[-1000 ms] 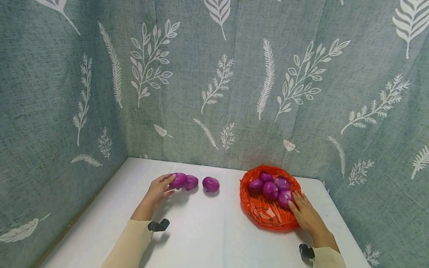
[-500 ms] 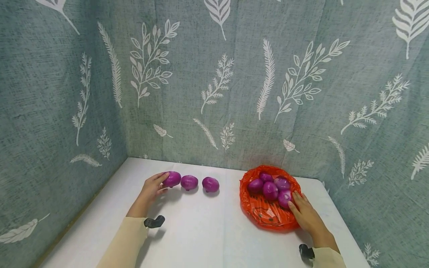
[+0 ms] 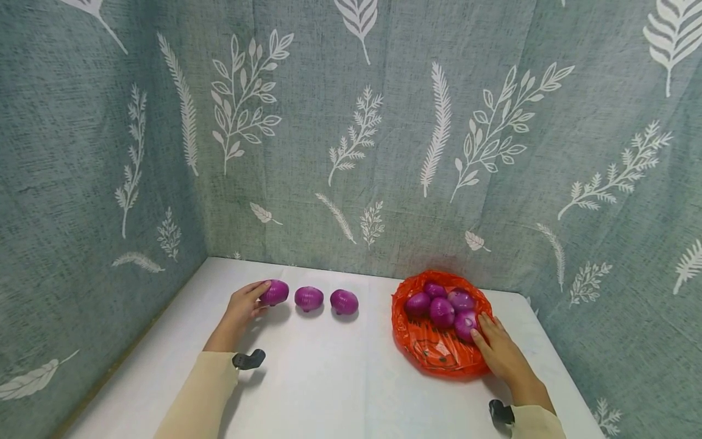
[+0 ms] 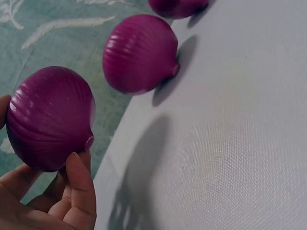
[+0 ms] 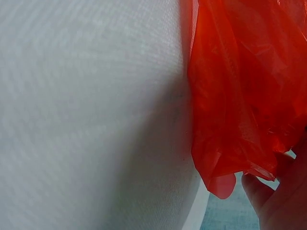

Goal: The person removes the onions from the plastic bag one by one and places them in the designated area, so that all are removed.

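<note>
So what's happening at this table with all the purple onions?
A person sits at a white table with two bare hands out. The left hand holds a purple onion at the left end of a row; two more onions lie beside it, spaced apart on the table. The right hand rests on the edge of an orange plastic bag, fingertips against one of the onions inside. About five onions sit in that bag.

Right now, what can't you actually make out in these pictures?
- Head view: whether more onions lie under the four showing in the orange bag; the top ones hide them.
- Left wrist view: the third onion, cut by the top edge.
- Right wrist view: the right hand, cut off at the corner; the bag hides the onions.
</note>
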The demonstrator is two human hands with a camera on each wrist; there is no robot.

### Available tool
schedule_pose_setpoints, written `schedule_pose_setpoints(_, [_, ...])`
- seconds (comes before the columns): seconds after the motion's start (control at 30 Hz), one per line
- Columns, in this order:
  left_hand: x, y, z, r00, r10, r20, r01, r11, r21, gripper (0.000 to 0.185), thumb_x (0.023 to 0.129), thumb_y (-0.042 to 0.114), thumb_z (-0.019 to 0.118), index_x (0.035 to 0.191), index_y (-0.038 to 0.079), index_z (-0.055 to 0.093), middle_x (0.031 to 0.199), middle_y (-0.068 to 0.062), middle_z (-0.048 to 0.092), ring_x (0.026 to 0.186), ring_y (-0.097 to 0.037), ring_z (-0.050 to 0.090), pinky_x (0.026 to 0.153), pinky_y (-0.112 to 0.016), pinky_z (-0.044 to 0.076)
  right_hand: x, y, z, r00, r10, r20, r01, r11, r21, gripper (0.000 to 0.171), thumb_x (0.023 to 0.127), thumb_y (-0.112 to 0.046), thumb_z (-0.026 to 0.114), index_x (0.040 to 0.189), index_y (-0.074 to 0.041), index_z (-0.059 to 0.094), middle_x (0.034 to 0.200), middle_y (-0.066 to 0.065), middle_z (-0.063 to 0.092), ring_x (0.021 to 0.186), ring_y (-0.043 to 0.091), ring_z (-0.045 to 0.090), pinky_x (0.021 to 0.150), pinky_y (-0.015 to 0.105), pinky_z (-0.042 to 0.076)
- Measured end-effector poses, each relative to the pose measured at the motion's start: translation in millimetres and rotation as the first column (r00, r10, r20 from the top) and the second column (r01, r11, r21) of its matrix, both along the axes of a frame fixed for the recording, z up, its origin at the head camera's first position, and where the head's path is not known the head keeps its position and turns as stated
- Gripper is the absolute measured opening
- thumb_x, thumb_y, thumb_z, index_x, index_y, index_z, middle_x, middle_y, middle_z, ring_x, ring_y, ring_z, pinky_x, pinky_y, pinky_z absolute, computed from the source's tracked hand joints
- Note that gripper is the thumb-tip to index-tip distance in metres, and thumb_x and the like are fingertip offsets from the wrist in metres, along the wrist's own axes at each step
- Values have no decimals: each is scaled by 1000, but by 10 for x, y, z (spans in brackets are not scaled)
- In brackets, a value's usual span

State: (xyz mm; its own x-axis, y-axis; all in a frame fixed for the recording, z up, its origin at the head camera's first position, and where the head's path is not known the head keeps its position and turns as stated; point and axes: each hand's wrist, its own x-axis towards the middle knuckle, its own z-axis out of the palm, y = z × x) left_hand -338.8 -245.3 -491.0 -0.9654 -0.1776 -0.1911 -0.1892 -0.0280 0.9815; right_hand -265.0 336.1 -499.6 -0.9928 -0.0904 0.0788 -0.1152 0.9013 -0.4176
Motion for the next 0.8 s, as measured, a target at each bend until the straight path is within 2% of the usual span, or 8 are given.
schedule_pose_setpoints(0.1, [-19,-31,-28,1000,11,1,-11,1000,-5,77,92,46,65,147,0,38,143,-25,42,100,-20,62,83,-28,54,-6,4,-10,1000,0,6,0,1000,-3,76,101,-52,38,151,4,21,154,27,20,142,47,8,107,68,12])
schedule_pose_setpoints(0.3, [-53,-70,-75,999,37,19,-37,999,-23,76,92,47,65,146,0,39,144,-23,42,102,-21,60,84,-30,54,-23,22,-32,1000,-10,14,10,1000,4,77,101,-54,36,151,3,21,155,26,19,142,46,7,107,68,11])
schedule_pose_setpoints(0.63, [-73,-89,-122,995,64,77,-59,996,-68,79,90,51,64,147,3,39,144,-22,42,119,-31,49,79,-27,53,-29,30,-31,1000,-14,17,14,1000,12,78,101,-55,35,152,2,20,156,26,19,142,46,7,107,68,12])
schedule_pose_setpoints(0.8, [-85,-85,-151,992,84,94,-75,993,-95,80,90,53,64,148,5,38,145,-22,42,120,-32,48,79,-27,52,-22,28,-19,1000,-16,18,16,1000,10,77,101,-54,36,151,3,20,155,26,19,142,46,7,107,68,12])
